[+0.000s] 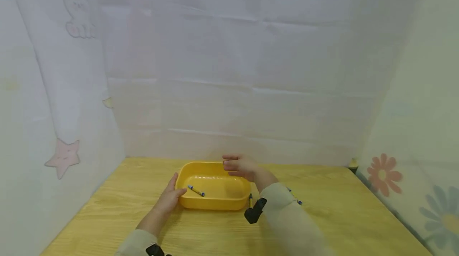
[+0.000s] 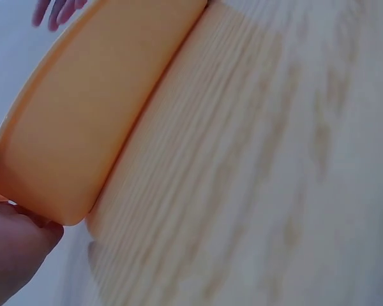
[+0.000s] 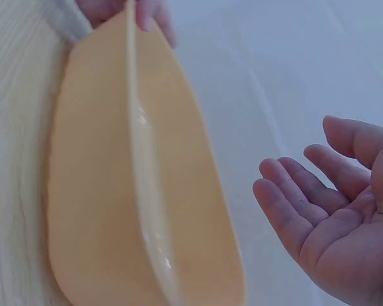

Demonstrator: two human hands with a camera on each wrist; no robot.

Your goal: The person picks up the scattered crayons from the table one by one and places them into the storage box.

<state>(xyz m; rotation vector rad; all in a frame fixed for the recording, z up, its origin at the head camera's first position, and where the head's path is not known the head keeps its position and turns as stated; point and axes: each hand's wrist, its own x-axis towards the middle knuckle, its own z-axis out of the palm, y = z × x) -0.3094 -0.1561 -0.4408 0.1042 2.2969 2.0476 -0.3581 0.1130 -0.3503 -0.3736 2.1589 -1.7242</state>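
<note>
A shallow yellow plastic basin point(image 1: 215, 204) with rounded corners sits on the wooden table. My left hand point(image 1: 170, 196) grips its left end, thumb over the rim and fingers along the outer wall. Inside the basin, toward the left, lies a crayon point(image 1: 196, 190) with blue ends and a yellowish middle. Over the basin's back right corner is my right hand point(image 1: 242, 167), its fingers extended and holding nothing. The right wrist view shows that hand point(image 3: 345, 223) palm up, apart from the basin point(image 3: 96, 178).
Just right of the basin lies a dark-tipped crayon point(image 1: 250, 200), partly covered by the black wrist device point(image 1: 255, 211). Another crayon with a blue end point(image 1: 299, 202) shows beyond my right sleeve. Pale cloth walls enclose the wooden table point(image 1: 344, 208) at the back and sides.
</note>
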